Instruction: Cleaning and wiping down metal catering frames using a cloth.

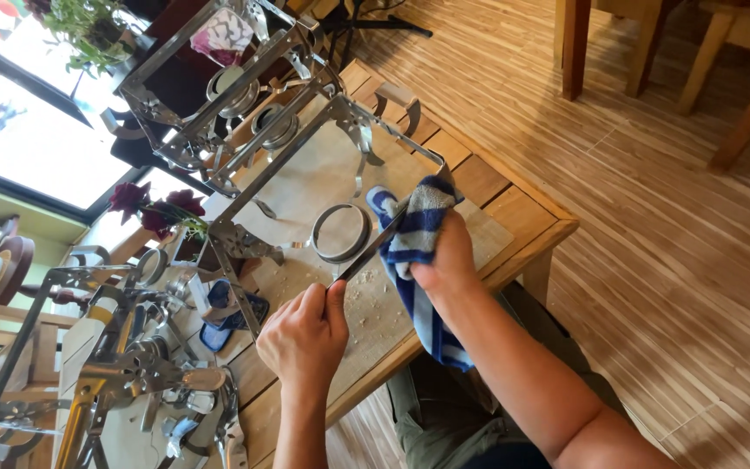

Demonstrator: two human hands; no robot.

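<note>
A shiny metal rectangular frame stand (301, 143) with curled legs and a ring holder (340, 233) lies on the wooden table (527, 208). My left hand (305, 334) pinches the near rail of this frame at its lower corner. My right hand (449, 256) presses a blue and white striped cloth (414, 230) against the same rail, further along it. The cloth's loose end hangs down past the table edge.
A second metal frame stand (210, 82) sits behind the first. More frames and metal parts (123, 365) are piled at the left. Red flowers (158, 207) stand near the window. Chair and table legs (575, 43) stand on the wooden floor at the upper right.
</note>
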